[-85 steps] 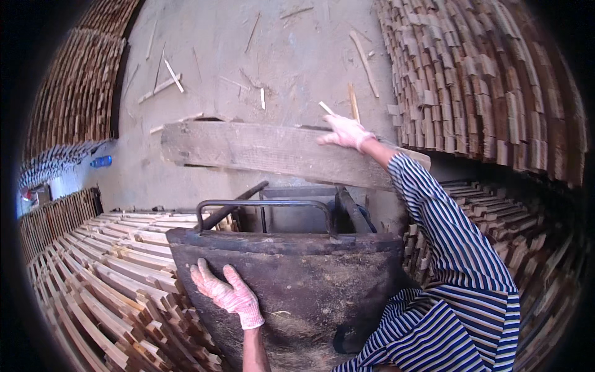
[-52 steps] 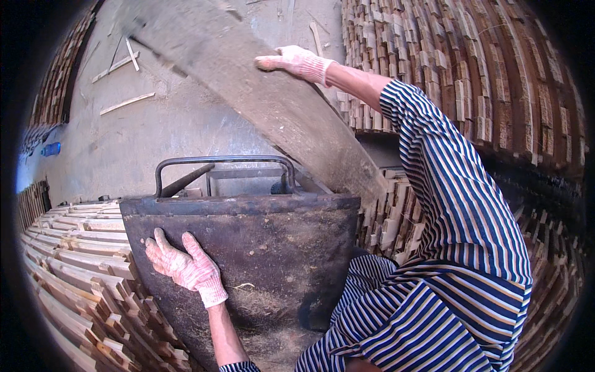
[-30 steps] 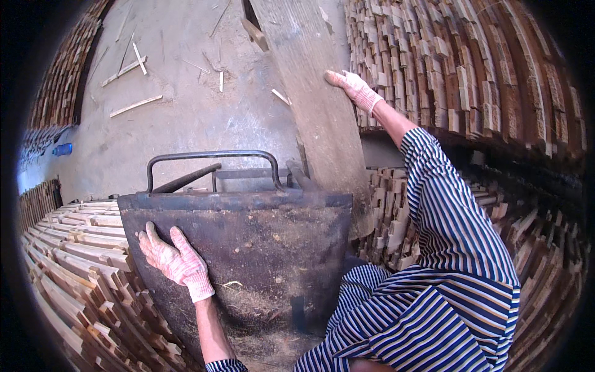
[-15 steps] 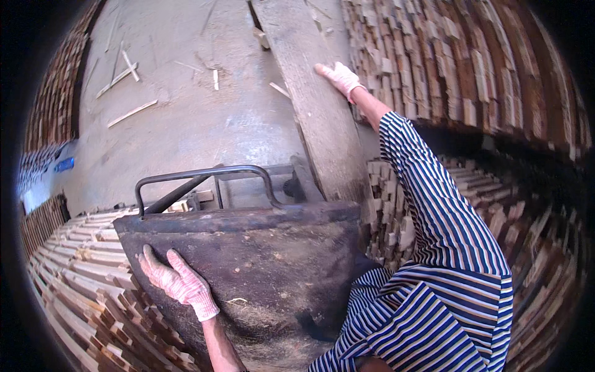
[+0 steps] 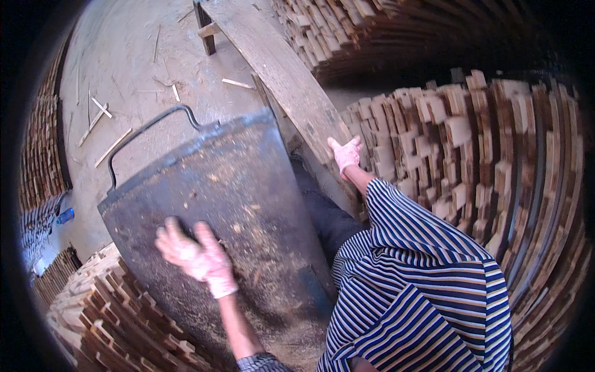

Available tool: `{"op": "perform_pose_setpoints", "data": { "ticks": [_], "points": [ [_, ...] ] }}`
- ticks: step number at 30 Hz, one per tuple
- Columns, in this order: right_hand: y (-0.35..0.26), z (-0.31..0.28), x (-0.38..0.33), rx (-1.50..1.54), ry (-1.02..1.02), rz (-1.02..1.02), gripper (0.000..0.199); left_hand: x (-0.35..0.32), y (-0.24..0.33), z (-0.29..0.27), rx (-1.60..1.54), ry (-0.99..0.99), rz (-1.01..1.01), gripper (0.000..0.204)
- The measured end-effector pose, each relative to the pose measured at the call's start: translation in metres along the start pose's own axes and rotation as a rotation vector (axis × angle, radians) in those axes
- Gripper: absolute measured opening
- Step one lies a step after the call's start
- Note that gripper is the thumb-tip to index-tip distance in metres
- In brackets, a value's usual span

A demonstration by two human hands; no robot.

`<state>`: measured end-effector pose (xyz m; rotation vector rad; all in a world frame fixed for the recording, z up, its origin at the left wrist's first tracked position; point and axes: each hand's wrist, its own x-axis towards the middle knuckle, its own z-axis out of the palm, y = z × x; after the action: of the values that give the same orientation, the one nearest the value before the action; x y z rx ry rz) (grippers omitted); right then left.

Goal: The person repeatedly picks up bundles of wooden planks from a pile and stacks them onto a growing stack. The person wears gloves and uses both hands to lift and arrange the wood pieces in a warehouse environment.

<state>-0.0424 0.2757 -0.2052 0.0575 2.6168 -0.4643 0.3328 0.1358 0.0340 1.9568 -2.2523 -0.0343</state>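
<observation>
A dark, worn panel (image 5: 204, 180) dusted with sawdust, like the bed of a cart, lies in front of me. A bent metal bar handle (image 5: 149, 127) rises from its far edge. My left hand (image 5: 197, 257), in a pale pinkish knit glove, is over the panel with its fingers spread and holding nothing; whether it touches the surface I cannot tell. My right hand (image 5: 347, 154), gloved alike, rests at the near right end of a long wooden plank (image 5: 279, 65), fingers apart. The plank stretches away on a dark leg (image 5: 206, 31) like a bench.
Stacked wood strips (image 5: 446, 136) stand close on my right, with another stack (image 5: 328, 28) beyond. More strips are piled at the lower left (image 5: 124, 310) and along the far left (image 5: 42, 155). Loose sticks (image 5: 113, 147) and a blue object (image 5: 65, 216) lie on the floor.
My view has turned to the right. My right hand has come back along the plank to its near end. The panel shows more fully and tilted, and my left hand is farther in over it.
</observation>
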Motion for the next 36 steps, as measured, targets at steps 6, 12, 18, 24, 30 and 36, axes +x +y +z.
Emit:
{"op": "perform_pose_setpoints", "data": {
  "ticks": [6,12,18,24,30,36],
  "points": [
    [0.031,0.041,0.021,1.132,-0.393,0.548,0.071,-0.097,0.036,-0.007,0.054,-0.124,0.057,0.072],
    [0.054,0.061,0.033,1.4,-0.694,0.428,0.05,-0.105,0.028,-0.008,0.051,-0.092,0.052,0.071],
    [0.088,0.065,0.036,1.459,-0.792,0.173,0.054,-0.108,0.028,-0.003,0.056,-0.077,0.055,0.073],
    [0.112,-0.013,-0.043,1.416,-0.781,0.241,0.047,-0.109,0.021,0.0,0.075,-0.067,0.029,0.075],
    [0.185,-0.035,-0.085,1.426,-0.678,0.167,0.041,-0.11,0.029,-0.002,0.051,-0.029,0.056,0.073],
    [0.246,-0.061,-0.151,1.428,-0.646,0.271,0.066,-0.113,0.016,0.0,0.105,0.048,0.05,0.068]
  ]
}}
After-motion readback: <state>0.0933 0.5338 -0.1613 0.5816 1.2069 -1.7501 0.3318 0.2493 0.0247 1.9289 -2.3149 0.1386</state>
